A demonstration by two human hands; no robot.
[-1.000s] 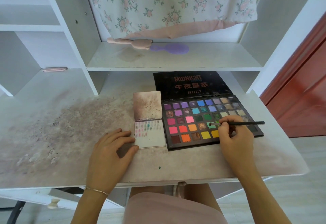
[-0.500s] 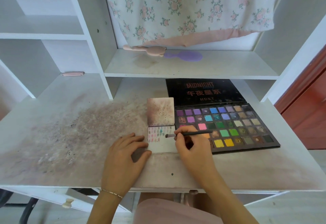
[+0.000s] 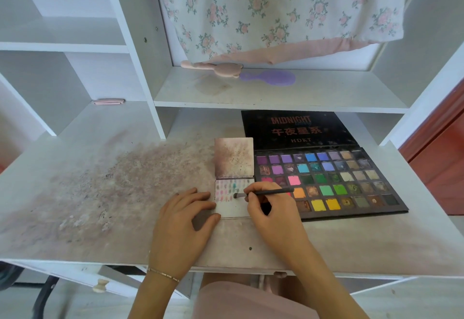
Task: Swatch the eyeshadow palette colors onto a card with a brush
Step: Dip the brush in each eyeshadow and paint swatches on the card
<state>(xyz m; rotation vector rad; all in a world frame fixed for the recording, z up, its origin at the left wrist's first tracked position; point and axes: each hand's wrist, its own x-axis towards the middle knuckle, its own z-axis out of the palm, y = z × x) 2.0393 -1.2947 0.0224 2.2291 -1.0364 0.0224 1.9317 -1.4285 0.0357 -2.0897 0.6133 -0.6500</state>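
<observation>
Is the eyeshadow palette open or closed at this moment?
Open. The palette shows all its colour pans, and its black lid lies flat behind them on the desk.

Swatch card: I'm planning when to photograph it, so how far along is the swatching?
Done: rows of pink and teal dabs fill the top of the card. In hand: the right hand holds the brush, tip on the card; the left hand steadies its edge. Left: the card's lower half is bare, and the palette has far more shades than dabs.

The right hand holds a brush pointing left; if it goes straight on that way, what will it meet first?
Probably the left hand, whose fingers rest at the card's left edge. The right hand has the brush tip over the card, and heights are unclear.
</observation>
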